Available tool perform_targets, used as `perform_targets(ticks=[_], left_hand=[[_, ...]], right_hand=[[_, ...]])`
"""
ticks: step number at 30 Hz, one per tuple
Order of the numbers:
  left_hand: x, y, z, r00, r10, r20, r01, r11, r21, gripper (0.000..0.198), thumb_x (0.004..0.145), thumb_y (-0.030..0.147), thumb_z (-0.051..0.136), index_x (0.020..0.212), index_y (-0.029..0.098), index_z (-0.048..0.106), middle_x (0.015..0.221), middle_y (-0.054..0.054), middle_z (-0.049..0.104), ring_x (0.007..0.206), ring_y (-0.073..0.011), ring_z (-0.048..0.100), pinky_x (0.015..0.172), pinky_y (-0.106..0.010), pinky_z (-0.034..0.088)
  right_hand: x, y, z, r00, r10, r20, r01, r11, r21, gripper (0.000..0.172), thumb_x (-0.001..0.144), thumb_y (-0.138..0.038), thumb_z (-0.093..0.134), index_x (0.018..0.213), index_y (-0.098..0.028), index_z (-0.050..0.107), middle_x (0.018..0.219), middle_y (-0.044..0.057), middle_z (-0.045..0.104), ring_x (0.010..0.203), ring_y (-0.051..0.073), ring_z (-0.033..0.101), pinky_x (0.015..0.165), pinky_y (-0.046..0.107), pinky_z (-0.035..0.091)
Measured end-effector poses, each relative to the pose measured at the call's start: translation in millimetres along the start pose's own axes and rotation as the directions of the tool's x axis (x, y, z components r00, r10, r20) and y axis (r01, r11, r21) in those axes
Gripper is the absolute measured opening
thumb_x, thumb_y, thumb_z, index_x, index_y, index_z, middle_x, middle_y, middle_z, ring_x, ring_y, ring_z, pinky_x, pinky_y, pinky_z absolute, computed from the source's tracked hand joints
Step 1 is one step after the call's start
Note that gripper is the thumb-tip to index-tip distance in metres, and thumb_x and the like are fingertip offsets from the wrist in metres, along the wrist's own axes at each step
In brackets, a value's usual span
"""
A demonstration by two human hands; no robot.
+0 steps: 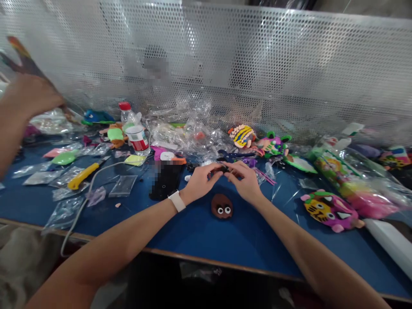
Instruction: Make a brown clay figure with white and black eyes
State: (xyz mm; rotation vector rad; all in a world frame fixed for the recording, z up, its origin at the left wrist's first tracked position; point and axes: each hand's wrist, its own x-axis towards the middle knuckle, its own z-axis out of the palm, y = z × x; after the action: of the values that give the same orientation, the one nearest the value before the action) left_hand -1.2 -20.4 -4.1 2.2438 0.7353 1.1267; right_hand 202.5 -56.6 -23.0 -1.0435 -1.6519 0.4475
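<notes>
My left hand (200,181), with a pale band on its wrist, meets my right hand (245,180) over the middle of the table. The fingertips of both are closed on a small black piece (224,168); it looks like soft modelling clay, but fingers hide much of it. Just below my hands lies a rounded brown clay figure (222,199) with two white googly eyes, touched by neither hand. A black phone (165,182) is left of my left hand.
Plastic bottle (126,112), white-and-red tub (137,139), yellow utility knife (82,177) and white cable (96,178) stand or lie left. Clay animals and wrappers line the perforated metal screen (206,56). A colourful clay mask (331,210) lies right. Another person's hand (28,96) reaches in at far left.
</notes>
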Motion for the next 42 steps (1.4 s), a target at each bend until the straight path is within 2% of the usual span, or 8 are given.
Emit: perform_targets(ticks=[4,11,16,20,26,31,38,42], left_hand=[[1,2,0.3,0.999,-0.004,0.041,0.006,0.999,-0.047,0.021,0.106,0.031,0.054,0.111,0.017,0.069,0.099,-0.006,0.077,0.085,-0.0187,0.071,0.076,-0.031,0.055],[1,5,0.2,0.994,-0.027,0.101,0.043,0.985,-0.165,0.027,0.107,0.041,0.053,0.101,0.017,0.065,0.079,-0.001,0.067,0.069,-0.0137,0.063,0.067,-0.027,0.049],[4,4,0.0,0.992,-0.067,0.105,0.082,0.986,-0.143,0.029,0.108,0.038,0.052,0.09,0.019,0.064,0.073,0.001,0.066,0.067,-0.0133,0.062,0.068,-0.028,0.048],[6,5,2.0,0.996,-0.067,0.062,0.075,0.986,-0.149,0.025,0.107,0.034,0.052,0.09,0.019,0.062,0.073,0.001,0.066,0.066,-0.0129,0.062,0.067,-0.027,0.049],[4,4,1.2,0.994,-0.104,0.016,0.106,0.977,-0.183,0.023,0.107,0.037,0.052,0.095,0.019,0.061,0.075,0.0,0.066,0.065,-0.0127,0.062,0.066,-0.027,0.051],[3,-4,0.7,0.992,-0.129,-0.009,0.124,0.97,-0.207,0.02,0.105,0.035,0.055,0.109,0.018,0.064,0.079,-0.001,0.069,0.066,-0.0141,0.066,0.067,-0.028,0.053],[3,-3,1.3,0.997,-0.082,0.008,0.082,0.979,-0.188,0.015,0.101,0.025,0.06,0.111,0.018,0.07,0.081,-0.001,0.074,0.065,-0.0132,0.068,0.066,-0.027,0.055],[2,-3,2.6,0.997,-0.072,-0.02,0.068,0.985,-0.157,0.013,0.099,0.026,0.064,0.107,0.018,0.071,0.092,-0.004,0.077,0.069,-0.0126,0.069,0.066,-0.026,0.055]], right_hand=[[-1,1,-3,0.987,-0.156,0.046,0.162,0.972,-0.169,0.029,0.099,-0.03,0.07,0.127,-0.033,0.076,0.1,0.004,0.07,0.073,0.017,0.066,0.067,0.034,0.06],[-1,-3,-8,0.958,-0.259,0.125,0.287,0.9,-0.327,0.021,0.105,-0.034,0.062,0.118,-0.027,0.077,0.103,0.008,0.075,0.085,0.02,0.07,0.07,0.032,0.057],[3,-5,-11,0.973,-0.19,0.128,0.225,0.9,-0.374,0.025,0.106,-0.044,0.058,0.109,-0.027,0.077,0.103,0.009,0.075,0.092,0.024,0.07,0.072,0.034,0.055],[7,-5,-12,0.991,-0.127,0.041,0.133,0.919,-0.372,0.029,0.106,-0.047,0.056,0.104,-0.025,0.074,0.097,0.008,0.071,0.079,0.022,0.066,0.069,0.035,0.052],[10,-4,-13,0.994,-0.007,-0.107,-0.016,0.976,-0.216,0.025,0.105,-0.046,0.057,0.1,-0.024,0.07,0.083,0.004,0.067,0.064,0.019,0.061,0.065,0.035,0.051],[8,-1,-12,0.99,0.135,-0.04,-0.135,0.991,0.005,0.027,0.102,-0.047,0.059,0.109,-0.023,0.07,0.07,-0.001,0.064,0.055,0.016,0.061,0.058,0.032,0.051],[1,-6,0,0.989,0.115,0.097,-0.122,0.99,0.071,0.03,0.102,-0.047,0.059,0.12,-0.028,0.074,0.108,0.008,0.07,0.065,0.016,0.068,0.054,0.032,0.055],[-1,-5,5,0.982,0.187,0.022,-0.187,0.961,0.202,0.033,0.099,-0.049,0.065,0.125,-0.029,0.064,0.109,0.005,0.069,0.057,0.013,0.066,0.049,0.03,0.051]])
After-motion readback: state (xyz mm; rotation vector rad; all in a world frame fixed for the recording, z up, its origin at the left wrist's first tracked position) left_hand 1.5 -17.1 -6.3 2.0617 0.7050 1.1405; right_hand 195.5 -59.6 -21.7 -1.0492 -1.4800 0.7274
